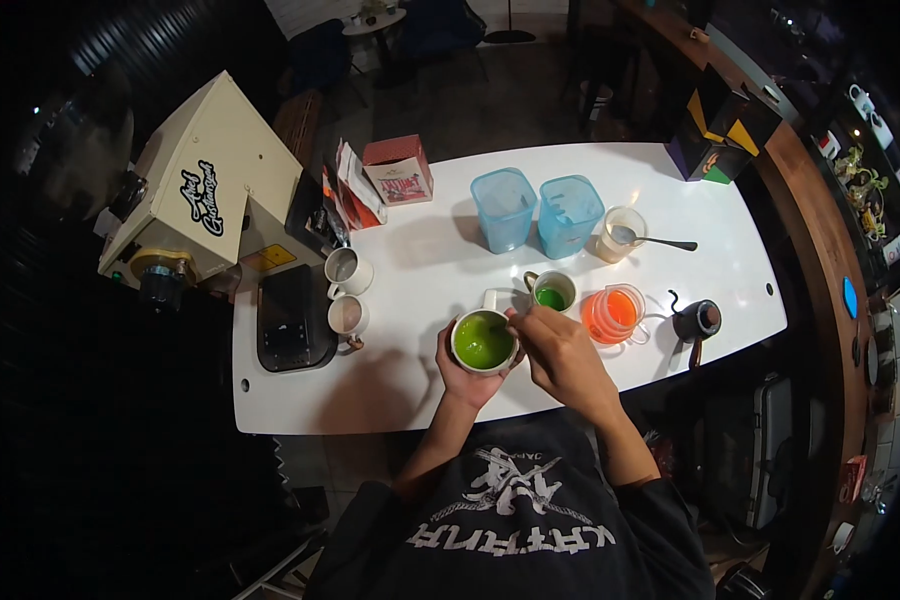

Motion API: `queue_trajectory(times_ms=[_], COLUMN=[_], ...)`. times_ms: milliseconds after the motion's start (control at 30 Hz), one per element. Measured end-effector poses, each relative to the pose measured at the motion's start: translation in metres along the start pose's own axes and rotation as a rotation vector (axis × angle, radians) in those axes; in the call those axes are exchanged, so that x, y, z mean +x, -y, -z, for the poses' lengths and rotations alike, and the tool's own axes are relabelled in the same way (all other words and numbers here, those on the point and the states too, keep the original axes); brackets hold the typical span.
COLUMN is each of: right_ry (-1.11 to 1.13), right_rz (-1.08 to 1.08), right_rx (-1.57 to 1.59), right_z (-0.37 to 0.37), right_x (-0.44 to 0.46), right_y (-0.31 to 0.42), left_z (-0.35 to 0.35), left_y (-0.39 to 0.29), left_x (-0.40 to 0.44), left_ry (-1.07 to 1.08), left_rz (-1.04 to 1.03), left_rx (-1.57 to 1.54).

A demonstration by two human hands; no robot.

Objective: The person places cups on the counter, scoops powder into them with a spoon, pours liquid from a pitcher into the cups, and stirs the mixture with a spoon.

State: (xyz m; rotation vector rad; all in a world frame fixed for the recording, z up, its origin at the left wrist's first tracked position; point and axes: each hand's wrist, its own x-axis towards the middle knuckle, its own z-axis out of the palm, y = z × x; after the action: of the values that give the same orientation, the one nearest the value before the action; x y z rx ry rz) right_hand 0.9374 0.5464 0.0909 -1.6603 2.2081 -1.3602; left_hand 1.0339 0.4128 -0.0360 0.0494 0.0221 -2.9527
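Observation:
My left hand (pixel 464 378) is wrapped round a white mug (pixel 456 345) of bright green liquid (pixel 484 342), held near the table's front edge. Over the mug's right rim, my right hand (pixel 562 352) is closed in a pinch; a thin dark stirring utensil (pixel 513 320) shows in part at its fingertips, the rest hidden. Just behind that hand stands a second mug (pixel 551 287) with darker green inside. To its right is a clear glass jug (pixel 615 315) holding orange-red liquid.
Two blue plastic containers (pixel 505 210) stand behind the mugs, beside a cup (pixel 623 236) with a spoon (pixel 667 243). A black gooseneck kettle (pixel 697 320) is at right. Two mugs (pixel 348 316) stand near a cream machine (pixel 210 170) at left. A red box (pixel 398 170) sits at the back.

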Motion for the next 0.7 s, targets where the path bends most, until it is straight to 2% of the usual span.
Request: queue_trajectory(times_ms=[33, 133, 267, 300, 367, 467, 500, 567, 700], right_ry=[-0.001, 0.051, 0.007, -0.024, -0.060, -0.079, -0.047, -0.017, 0.025], right_rz=[-0.002, 0.034, 0.075, 0.054, 0.029, -0.040, -0.033, -0.028, -0.007], right_rx=[-0.007, 0.093, 0.184, 0.133, 0.078, 0.009, 0.023, 0.036, 0.146], right_z=[0.000, -0.004, -0.016, -0.014, -0.011, -0.003, 0.000, -0.001, -0.016], right_x=[-0.003, -0.010, -0.004, -0.001, -0.002, -0.009, -0.013, -0.018, -0.016], right_y=[0.001, 0.001, -0.002, -0.003, -0.004, -0.004, 0.000, 0.004, 0.005], left_z=[-0.001, 0.000, 0.013, 0.012, 0.008, -0.001, -0.006, -0.014, -0.002], left_y=[-0.001, -0.001, 0.005, 0.005, 0.005, 0.006, 0.006, 0.006, 0.009], left_x=[0.000, 0.001, 0.002, 0.001, -0.002, -0.002, -0.002, -0.003, 0.001], left_ry=[-0.170, -0.167, -0.338, -0.335, -0.106, -0.024, -0.022, -0.256, -0.270], left_rz=[-0.029, -0.035, -0.115, -0.110, 0.017, 0.051, 0.053, -0.003, -0.069], left_rx=[0.136, 0.176, 0.196, 0.198, -0.015, 0.024, 0.023, 0.187, 0.274])
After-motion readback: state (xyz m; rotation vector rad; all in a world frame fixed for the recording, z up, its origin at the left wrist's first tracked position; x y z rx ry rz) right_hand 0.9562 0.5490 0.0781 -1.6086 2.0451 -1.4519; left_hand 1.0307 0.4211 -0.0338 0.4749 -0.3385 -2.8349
